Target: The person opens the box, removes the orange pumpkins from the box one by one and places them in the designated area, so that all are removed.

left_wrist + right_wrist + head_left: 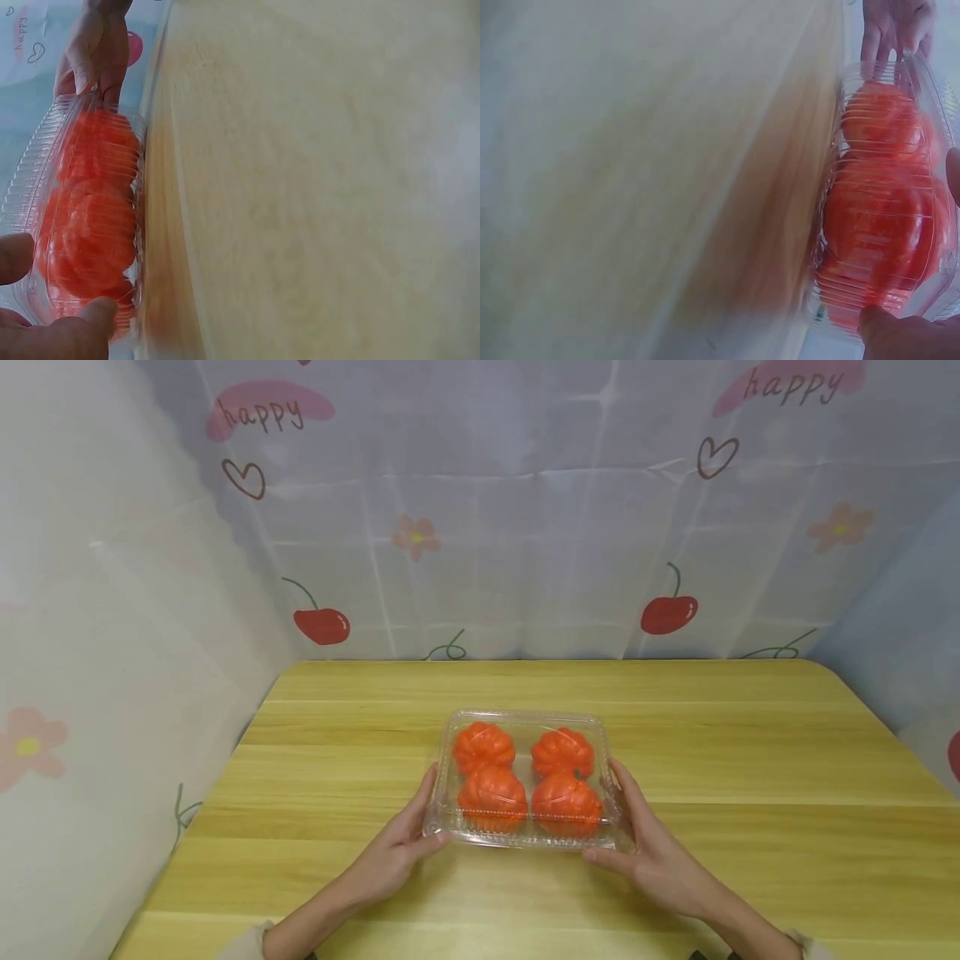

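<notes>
A clear plastic clamshell box [525, 841] is held between both hands, low over the table. Inside, several orange pumpkin-shaped pieces [491, 797] with ribbed tops sit in two columns. The left hand [397, 852] grips the box's left side, its thumb at the near corner. On the opposite side, the right hand [660, 864] holds the near right corner, thumb along the front edge. In the left wrist view, fingers [71, 334] press against the ridged plastic wall. The right wrist view likewise has a fingertip [877, 322] against the box. The lid is down over the pieces.
A wooden table [750, 760] with light yellow grain and rounded far corners lies under the hands. Behind it hangs a pale curtain [517, 568] printed with cherries, flowers and hearts. Similar cloth [112, 610] runs along the left side.
</notes>
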A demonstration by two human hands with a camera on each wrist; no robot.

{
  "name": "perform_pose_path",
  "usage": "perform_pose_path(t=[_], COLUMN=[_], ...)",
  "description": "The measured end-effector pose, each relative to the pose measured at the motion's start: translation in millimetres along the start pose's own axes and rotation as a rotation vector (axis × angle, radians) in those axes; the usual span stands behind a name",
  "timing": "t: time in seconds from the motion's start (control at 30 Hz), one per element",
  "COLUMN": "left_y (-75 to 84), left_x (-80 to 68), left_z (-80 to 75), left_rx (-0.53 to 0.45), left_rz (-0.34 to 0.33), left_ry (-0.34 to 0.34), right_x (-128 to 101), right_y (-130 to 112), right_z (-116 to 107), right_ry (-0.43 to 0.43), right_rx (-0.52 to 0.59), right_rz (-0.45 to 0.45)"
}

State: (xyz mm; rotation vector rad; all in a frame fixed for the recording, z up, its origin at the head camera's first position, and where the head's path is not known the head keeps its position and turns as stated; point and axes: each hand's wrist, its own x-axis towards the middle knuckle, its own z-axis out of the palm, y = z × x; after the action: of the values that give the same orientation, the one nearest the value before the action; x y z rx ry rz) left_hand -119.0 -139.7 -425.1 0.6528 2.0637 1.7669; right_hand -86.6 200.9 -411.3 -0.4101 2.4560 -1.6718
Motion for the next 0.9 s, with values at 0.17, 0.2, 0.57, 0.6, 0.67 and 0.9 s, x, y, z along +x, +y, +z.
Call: perform_pose_path(t=[0.17, 0.2, 0.57, 0.6, 0.67, 0.9], left_y=[-0.5, -0.4, -0.5, -0.6, -0.3, 1.9], left_x=[-1.3, -1.9, -4.2, -4.1, -4.2, -6.4], left_z=[-0.9, -0.7, 3.9, 4.0, 4.6, 6.7], left_rx=[-0.013, -0.003, 0.089, 0.086, 0.074, 0.026], left_rz=[-0.013, -0.013, -0.004, 0.006, 0.008, -0.017], left_ry=[0.015, 0.024, 0.07, 0.072, 0.076, 0.102], right_x=[1.4, 1.8, 3.0, 2.9, 2.4, 2.0], right_y=[1.2, 1.5, 3.6, 3.6, 3.5, 1.4], right_z=[-1.1, -1.4, -2.2, -2.3, -2.6, -1.6], right_ry=[-0.008, -0.009, -0.01, -0.011, -0.013, -0.002], right_rx=[-0.013, -0.015, -0.005, 0.004, 0.026, 0.044], right_rz=[-0.016, -0.019, -0.04, -0.042, -0.046, -0.039])
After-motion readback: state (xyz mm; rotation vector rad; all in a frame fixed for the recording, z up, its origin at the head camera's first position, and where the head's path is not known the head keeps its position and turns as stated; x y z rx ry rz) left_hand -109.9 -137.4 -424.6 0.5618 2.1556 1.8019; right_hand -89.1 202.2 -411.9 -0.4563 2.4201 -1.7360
